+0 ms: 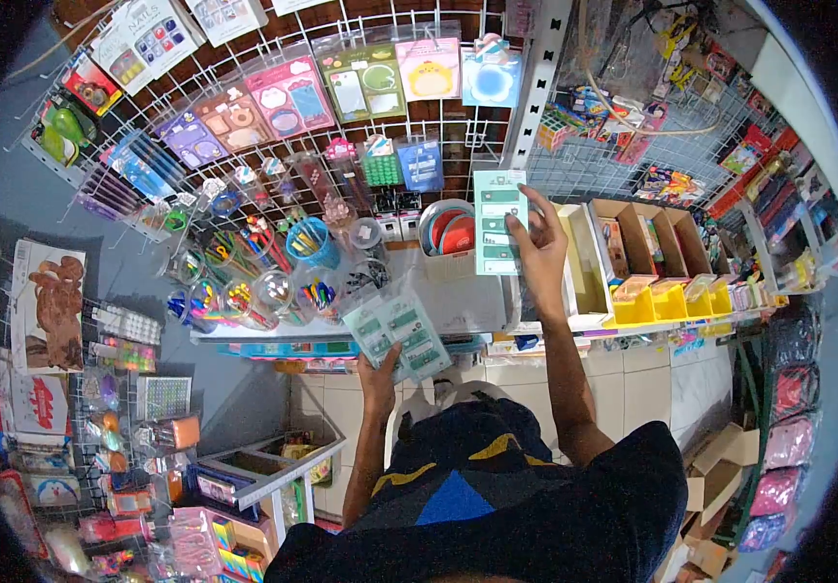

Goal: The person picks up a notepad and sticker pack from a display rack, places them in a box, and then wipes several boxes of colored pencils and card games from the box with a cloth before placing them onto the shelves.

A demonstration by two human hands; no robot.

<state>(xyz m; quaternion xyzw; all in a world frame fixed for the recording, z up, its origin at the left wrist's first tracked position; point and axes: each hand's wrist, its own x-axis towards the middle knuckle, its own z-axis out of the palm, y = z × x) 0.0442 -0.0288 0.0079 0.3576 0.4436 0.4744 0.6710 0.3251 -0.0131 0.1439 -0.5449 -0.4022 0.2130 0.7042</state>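
Note:
My right hand (541, 248) is raised above the shelf and closed on the edge of a flat green printed pack (496, 222). That pack stands nearly upright, facing me, with white and dark green panels on it. Lower and to the left, my left hand (378, 384) grips several similar green packs (397, 330) in clear plastic, fanned at a tilt near the shelf's front edge. The fine print on the packs is too small to read.
Clear cups of pens (317, 291) and a blue basket (310, 243) stand on the shelf. Colourful sticky-note packs (288, 97) hang from the wire rack behind. To the right are wooden compartments (632, 238) and yellow bins (671, 303). Cardboard boxes (720, 476) lie low at right.

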